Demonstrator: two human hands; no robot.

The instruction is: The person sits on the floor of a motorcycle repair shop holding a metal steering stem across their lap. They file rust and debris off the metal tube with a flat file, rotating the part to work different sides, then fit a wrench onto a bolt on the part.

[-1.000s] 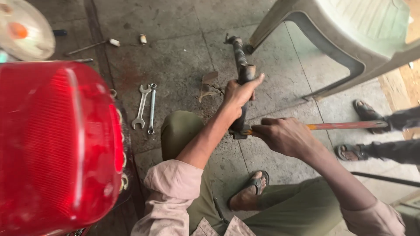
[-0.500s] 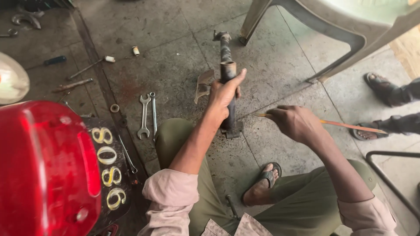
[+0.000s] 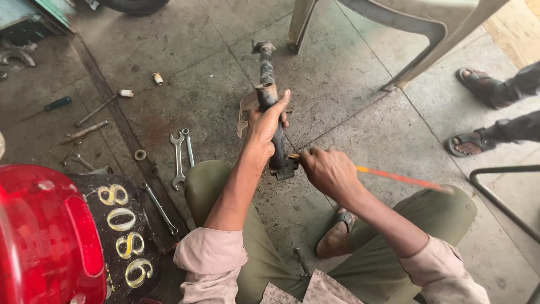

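Observation:
A long dark metal tube (image 3: 266, 84), like a greasy fork leg, lies on the concrete floor and points away from me. My left hand (image 3: 266, 121) is wrapped around its middle and holds it down. My right hand (image 3: 328, 170) grips a thin orange-handled tool (image 3: 400, 178) whose tip meets the tube's near end by its dark bracket (image 3: 284, 168). The tool's tip is hidden between hand and bracket. I crouch with both knees around the work.
Two spanners (image 3: 181, 157) and another (image 3: 159, 207) lie on the floor at left, with a washer (image 3: 139, 154), screwdrivers (image 3: 58, 103) and small parts. A red tail lamp (image 3: 48, 236) and number plate fill the lower left. A plastic chair (image 3: 405, 34) stands behind; another person's sandalled feet (image 3: 478, 112) are at right.
The view has tilted down and shifted, so the red lamp sits lower left. My right hand has drawn closer to the tube's near end with the orange tool. My left hand keeps its grip.

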